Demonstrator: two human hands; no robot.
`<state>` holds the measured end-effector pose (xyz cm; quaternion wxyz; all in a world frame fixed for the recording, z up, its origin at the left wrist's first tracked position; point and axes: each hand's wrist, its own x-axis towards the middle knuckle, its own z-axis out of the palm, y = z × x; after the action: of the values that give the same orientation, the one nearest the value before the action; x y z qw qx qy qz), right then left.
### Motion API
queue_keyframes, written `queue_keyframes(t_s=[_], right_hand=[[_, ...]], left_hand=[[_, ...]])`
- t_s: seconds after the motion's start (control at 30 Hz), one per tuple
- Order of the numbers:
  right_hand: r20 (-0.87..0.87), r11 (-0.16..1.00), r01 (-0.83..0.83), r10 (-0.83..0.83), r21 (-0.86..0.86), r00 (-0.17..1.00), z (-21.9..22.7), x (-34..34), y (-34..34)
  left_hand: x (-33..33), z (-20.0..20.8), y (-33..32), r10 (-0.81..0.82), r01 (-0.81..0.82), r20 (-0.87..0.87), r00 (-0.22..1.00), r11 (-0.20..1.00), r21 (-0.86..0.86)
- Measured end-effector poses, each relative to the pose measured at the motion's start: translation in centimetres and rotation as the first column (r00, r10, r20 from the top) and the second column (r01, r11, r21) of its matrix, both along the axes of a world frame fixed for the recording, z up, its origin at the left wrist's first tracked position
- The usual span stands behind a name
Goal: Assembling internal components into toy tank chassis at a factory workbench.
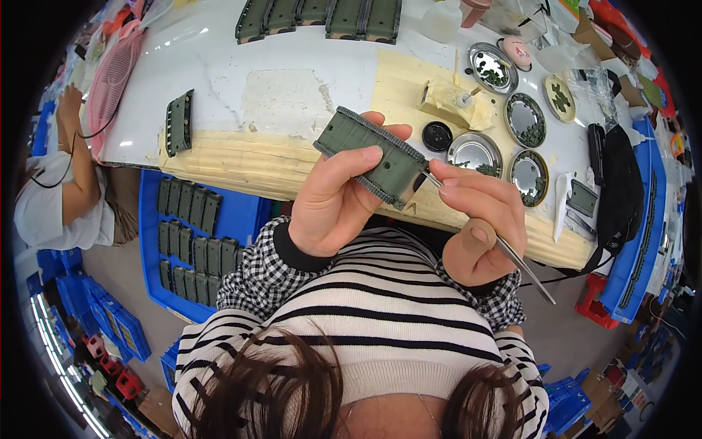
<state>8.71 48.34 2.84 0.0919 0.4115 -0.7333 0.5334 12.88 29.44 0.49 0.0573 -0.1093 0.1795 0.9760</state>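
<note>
My left hand (333, 197) is closed around a dark green toy tank hull (358, 150) with track links along its long edges. The thumb presses on its flat face, and the hull is tilted above the table's near edge. Between the fingers of my right hand (486, 208) is a pair of slim metal tweezers (528, 271). Their tip meets the hull's right end; whether it grips a small part there I cannot tell. A bandage wraps my right thumb. Another green hull (179, 123) stands alone on the table to the left.
Metal dishes of small green parts, one nearby dish (468, 148) included, sit at the right around a tape-wrapped block (441, 108) and a black round cap (436, 136). More hulls (314, 16) line the far edge. A blue crate (151, 249) of hulls sits below left. Another person's arm (77, 183) is at far left.
</note>
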Motion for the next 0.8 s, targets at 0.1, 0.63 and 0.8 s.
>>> queue_keyframes(t_s=[0.1,0.63,0.8], right_hand=[[-0.027,0.999,0.019,-0.021,-0.042,0.999,-0.52,0.17,-0.33],[0.012,0.989,0.018,-0.016,-0.146,1.0,-0.96,0.63,-0.2],[-0.018,0.994,0.011,-0.013,-0.112,1.0,-0.78,0.56,-0.03]], left_hand=[[0.02,-0.27,0.54,0.024,-0.024,-0.008,1.0,0.999,0.036],[0.18,-0.42,0.8,-0.003,0.009,-0.052,0.999,0.993,0.119],[0.16,-0.43,0.81,-0.005,0.011,-0.047,0.999,0.993,0.114]])
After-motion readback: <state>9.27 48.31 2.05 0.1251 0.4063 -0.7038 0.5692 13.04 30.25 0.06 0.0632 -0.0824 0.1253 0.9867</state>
